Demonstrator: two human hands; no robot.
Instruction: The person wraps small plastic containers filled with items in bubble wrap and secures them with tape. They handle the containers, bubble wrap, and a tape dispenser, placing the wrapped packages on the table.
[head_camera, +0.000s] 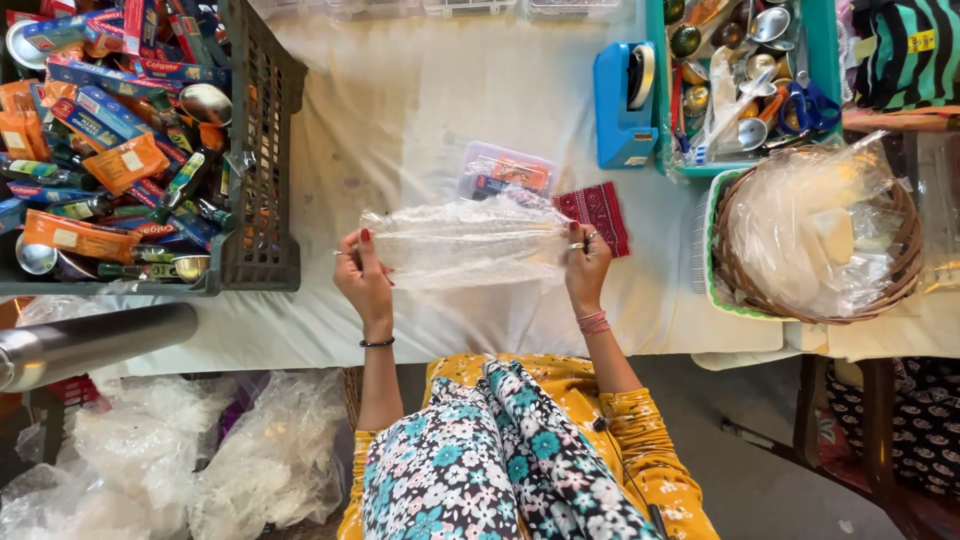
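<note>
White-clothed table (420, 110), crinkled clear plastic bag (465, 245) stretched flat, gripped between left hand (362, 272) and right hand (588, 265).

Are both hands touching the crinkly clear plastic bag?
Touching. The head view shows the left hand pinching one end of the clear plastic bag and the right hand pinching the other, stretching it between them.

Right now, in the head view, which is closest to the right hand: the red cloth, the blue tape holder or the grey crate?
From the right hand:
1. Red cloth, just beside it.
2. Blue tape holder, farther up the table.
3. Grey crate, far across on the left.
</note>
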